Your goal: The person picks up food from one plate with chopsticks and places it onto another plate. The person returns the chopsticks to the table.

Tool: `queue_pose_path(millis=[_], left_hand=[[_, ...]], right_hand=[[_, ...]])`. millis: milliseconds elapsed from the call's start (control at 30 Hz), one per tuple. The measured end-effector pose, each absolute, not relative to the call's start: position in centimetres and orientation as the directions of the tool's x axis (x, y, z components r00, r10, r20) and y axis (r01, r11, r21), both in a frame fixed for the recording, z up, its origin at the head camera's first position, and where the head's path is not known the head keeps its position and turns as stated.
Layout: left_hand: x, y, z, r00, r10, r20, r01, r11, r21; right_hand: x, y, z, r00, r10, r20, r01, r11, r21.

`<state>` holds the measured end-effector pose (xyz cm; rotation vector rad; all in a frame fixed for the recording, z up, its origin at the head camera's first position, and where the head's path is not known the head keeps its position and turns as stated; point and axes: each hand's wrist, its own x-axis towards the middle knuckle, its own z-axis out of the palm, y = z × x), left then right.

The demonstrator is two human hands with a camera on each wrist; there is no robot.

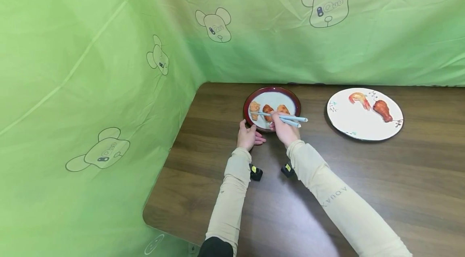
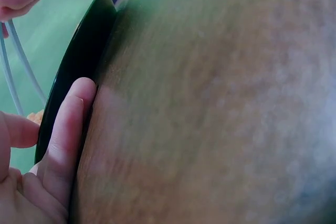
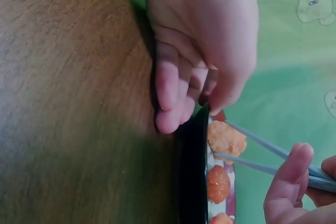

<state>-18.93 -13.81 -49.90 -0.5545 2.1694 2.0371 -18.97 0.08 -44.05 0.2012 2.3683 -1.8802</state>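
My left hand holds the near-left edge of a red-rimmed plate. In the left wrist view its thumb meets the rim, with a finger along the dark underside. Three fried, chicken-like pieces lie on this plate: a pale crumbly one at left, a browner one mid-plate and an orange one at right. My right hand grips light blue chopsticks over the plate. Their tips reach the pale piece, one on each side of it in the right wrist view.
To the right stands a white oval-looking plate bearing a shrimp and a drumstick. Both plates are on a brown wooden table. Green cloth hangs behind and to the left of the table. Black wrist devices hang under the forearms.
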Motion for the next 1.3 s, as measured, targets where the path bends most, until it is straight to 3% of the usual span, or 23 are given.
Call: queue_pose_path(millis=[433, 667, 1000, 1133, 1300], left_hand=[[-18.7, -13.8, -49.7, -0.925, -0.192, -0.327, -0.342, 0.049, 0.938], [-18.8, -13.8, -49.6, -0.929, -0.197, -0.314, -0.329, 0.045, 0.943], [-18.7, -13.6, -49.5, -0.931, -0.194, -0.309, -0.320, 0.029, 0.947], [-18.7, -13.7, -49.6, -0.931, -0.196, -0.309, -0.322, 0.038, 0.946], [-18.8, -13.8, -49.9, -0.925, -0.203, -0.322, -0.337, 0.045, 0.940]], right_hand=[[-19.2, -0.4, -44.9, -0.999, 0.011, 0.034, -0.025, 0.475, -0.880], [-19.3, 0.1, -45.0, -0.996, -0.021, 0.092, -0.091, 0.489, -0.868], [-19.4, 0.5, -45.5, -0.918, -0.101, 0.384, -0.379, 0.515, -0.769], [-19.4, 0.8, -45.7, -0.907, -0.087, 0.412, -0.400, 0.485, -0.778], [-19.3, 1.3, -46.0, -0.933, -0.075, 0.353, -0.350, 0.425, -0.835]])
